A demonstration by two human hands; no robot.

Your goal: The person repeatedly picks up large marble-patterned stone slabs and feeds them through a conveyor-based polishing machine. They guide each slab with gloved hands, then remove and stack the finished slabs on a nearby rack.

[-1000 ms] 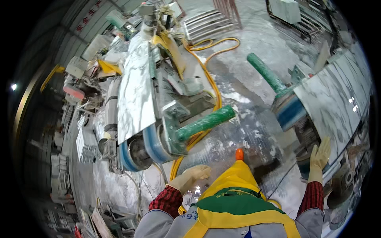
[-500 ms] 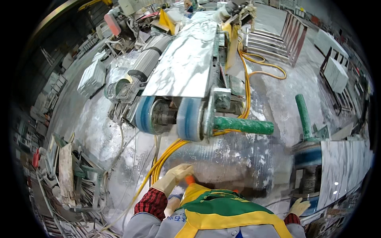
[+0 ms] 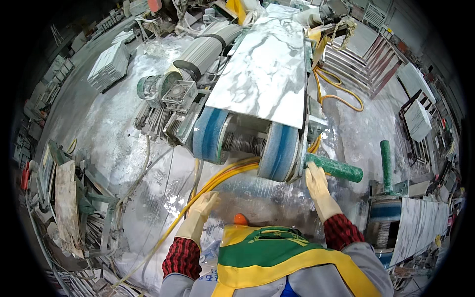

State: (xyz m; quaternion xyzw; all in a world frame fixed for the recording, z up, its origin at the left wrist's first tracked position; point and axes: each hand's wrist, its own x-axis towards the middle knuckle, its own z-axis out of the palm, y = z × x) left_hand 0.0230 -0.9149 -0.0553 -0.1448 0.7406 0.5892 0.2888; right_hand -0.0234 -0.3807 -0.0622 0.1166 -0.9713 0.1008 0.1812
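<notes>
Both my hands wear cream rubber gloves below red-and-black checked cuffs. My right hand (image 3: 315,180) is open, fingers stretched forward at the inner end of a green round bar (image 3: 341,168); whether it touches the bar I cannot tell. My left hand (image 3: 206,202) is open, loosely bent and empty, just right of the yellow hoses (image 3: 217,179). Ahead, a white grey-veined stone slab (image 3: 267,64) lies on a conveyor, overhanging two blue belts (image 3: 210,136) on rollers. A green-and-yellow apron (image 3: 267,252) covers my front.
Right of me stands a second conveyor with another veined slab (image 3: 420,225) and an upright green bar (image 3: 386,166). A motor (image 3: 150,88) sits left of the belts. Scrap boards (image 3: 69,208) lean at lower left. Stacked slabs (image 3: 109,67) and a metal rack (image 3: 354,69) stand farther off.
My right hand has come from beside the right-hand conveyor up to the green bar ahead. My left hand has shifted slightly left and up. The belts ahead appear closer and farther right in view.
</notes>
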